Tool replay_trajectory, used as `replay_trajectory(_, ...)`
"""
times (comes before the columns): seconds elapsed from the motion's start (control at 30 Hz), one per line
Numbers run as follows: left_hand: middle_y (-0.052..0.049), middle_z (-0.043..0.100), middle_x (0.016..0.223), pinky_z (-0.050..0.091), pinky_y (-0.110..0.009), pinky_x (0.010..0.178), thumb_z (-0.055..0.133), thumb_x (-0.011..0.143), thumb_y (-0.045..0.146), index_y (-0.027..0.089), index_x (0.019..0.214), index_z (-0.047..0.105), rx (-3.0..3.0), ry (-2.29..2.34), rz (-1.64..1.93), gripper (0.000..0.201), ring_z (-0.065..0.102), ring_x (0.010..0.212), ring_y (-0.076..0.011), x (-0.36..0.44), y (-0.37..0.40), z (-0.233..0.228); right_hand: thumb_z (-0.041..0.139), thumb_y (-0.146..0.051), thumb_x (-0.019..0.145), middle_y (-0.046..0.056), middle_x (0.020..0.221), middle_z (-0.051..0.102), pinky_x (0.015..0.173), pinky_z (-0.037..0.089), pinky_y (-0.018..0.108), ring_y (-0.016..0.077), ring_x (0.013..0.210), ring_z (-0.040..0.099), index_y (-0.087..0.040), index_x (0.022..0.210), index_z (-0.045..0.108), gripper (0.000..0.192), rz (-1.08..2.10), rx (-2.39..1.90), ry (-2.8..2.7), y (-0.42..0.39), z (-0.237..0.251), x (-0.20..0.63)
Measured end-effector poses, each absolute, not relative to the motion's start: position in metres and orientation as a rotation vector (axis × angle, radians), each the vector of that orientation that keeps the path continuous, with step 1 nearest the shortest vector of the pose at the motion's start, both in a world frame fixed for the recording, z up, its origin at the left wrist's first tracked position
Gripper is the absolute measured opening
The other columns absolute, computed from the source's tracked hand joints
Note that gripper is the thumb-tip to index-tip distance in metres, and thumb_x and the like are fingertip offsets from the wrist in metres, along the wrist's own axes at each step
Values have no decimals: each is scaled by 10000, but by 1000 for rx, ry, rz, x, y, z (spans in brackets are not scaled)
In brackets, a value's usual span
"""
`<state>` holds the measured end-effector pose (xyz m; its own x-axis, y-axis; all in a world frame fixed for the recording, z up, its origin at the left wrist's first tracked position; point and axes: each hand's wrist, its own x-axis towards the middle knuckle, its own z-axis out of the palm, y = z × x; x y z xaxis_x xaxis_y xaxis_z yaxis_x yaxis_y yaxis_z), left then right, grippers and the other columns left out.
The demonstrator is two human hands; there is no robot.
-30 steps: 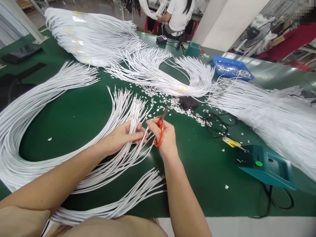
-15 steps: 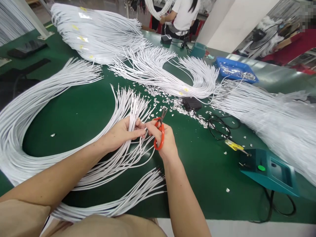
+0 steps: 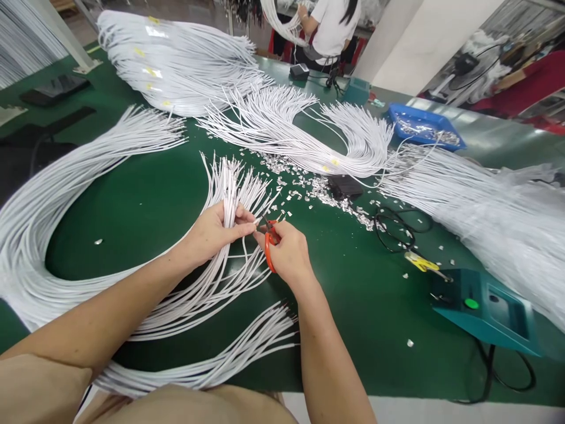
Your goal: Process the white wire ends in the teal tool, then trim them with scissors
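Note:
My left hand pinches a thin white cable out of a fanned bundle of white cables on the green table. My right hand grips small orange-handled snips, blades turned left toward the cable end at my left fingertips. The two hands nearly touch. A second bundle of cable ends lies below my right forearm. A litter of small cut white pieces lies just beyond the hands.
Large white cable bundles cover the far and left table. A teal box with a green button and yellow-handled tool sit right. A blue tray stands far right. Another person works at the far end.
My right hand has turned the snips from pointing up-right to pointing left at the cable end. My left hand slid slightly up the bundle. The view shifted a little.

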<state>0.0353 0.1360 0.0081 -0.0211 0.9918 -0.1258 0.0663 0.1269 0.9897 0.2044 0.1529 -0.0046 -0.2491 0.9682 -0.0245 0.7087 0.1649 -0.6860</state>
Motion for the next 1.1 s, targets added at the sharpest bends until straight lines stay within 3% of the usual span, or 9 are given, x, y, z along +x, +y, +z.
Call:
replay_trajectory(0.13,-29,660,893,450,-316,748,725,698,312,178,826,529,1250,1404,1066,270,600,796,-168,34,136,8,576,-434,815,1,688,559,564,295,253,130,645,489,-194,654,583,289,691,-1628,-2124,151,-4,201)
replay_trajectory(0.4,-14,665,836,453,-316,727,699,698,280,189,798,492,1367,1506,1050,247,582,730,-160,36,134,9,543,-353,850,32,739,588,612,305,275,160,723,526,-193,672,588,243,475,-1694,-2236,147,-3,200)
replay_trajectory(1.1,3,664,758,441,-322,734,675,702,282,187,744,540,1395,1600,1001,171,607,748,-188,34,136,10,510,-358,877,47,791,619,617,325,294,180,769,540,-193,717,620,256,380,-1703,-2266,142,-5,193)
